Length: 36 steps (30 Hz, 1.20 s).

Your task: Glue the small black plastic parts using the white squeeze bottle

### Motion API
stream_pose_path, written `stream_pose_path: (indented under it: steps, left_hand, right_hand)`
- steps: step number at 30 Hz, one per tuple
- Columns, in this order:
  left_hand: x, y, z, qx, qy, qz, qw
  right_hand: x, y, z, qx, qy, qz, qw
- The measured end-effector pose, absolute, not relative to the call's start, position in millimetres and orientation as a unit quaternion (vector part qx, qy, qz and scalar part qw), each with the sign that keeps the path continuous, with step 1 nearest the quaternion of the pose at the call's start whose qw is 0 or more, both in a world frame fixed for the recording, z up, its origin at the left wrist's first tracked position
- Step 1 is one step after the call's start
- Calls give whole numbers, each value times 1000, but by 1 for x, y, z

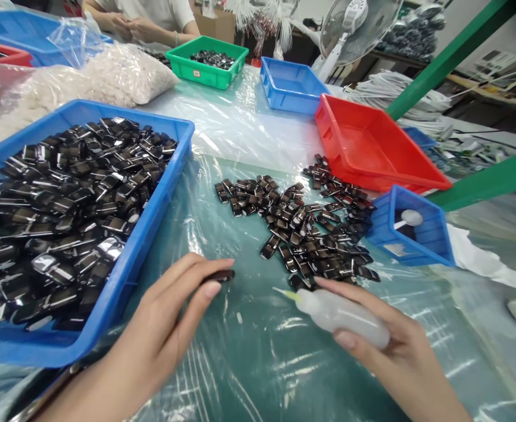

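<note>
My left hand [176, 310] pinches a small black plastic part [220, 276] between thumb and fingers, low over the green work surface [249, 363]. Wrapped in my right hand [381, 328] is a white squeeze bottle [341, 313]; its thin yellowish tip points left, toward the left hand but apart from it. Just beyond the bottle lies a loose pile of similar black parts [302, 225], spread over the plastic sheet. A tiny white piece [239, 317] rests on the surface between my hands.
A big blue tray [152, 234] heaped with black parts stands at left. Behind the pile are a red tray [381, 146], a blue tray [295, 88] and a green tray [205, 73]. A small blue bin [429, 234] sits at right, near green posts [491, 179]. Another person's hands [137, 28] show far back.
</note>
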<state>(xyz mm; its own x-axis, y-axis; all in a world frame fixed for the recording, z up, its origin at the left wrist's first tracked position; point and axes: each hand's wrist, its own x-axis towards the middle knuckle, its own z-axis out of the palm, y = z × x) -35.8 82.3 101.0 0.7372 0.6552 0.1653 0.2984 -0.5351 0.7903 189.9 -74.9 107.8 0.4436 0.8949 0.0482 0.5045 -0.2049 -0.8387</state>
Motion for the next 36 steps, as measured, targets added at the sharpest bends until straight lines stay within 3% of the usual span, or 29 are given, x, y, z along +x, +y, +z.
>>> stream_pose_path:
  steps: [8,17,23,26,32,36]
  left_hand:
    - [-29,79,100,757,349,180,522]
    - [-31,75,98,732,392,211,516]
    - [-30,74,99,729,368,191,545]
    - [-31,73,101,735,348,175,556]
    - [-33,69,101,749,284,179,571]
    - [-34,68,100,761,228,160,586]
  right_hand:
    - [162,-34,98,-686,-505,263,453]
    - [139,-38,87,-700,-561,52,438]
    - [111,-41,86,-653,-701,49,282]
    - [110,-35,84,-675,-688,48,264]
    - [122,-40,98,-673,-662,101,313]
    - [130,-48,114,-663,-512,324,440]
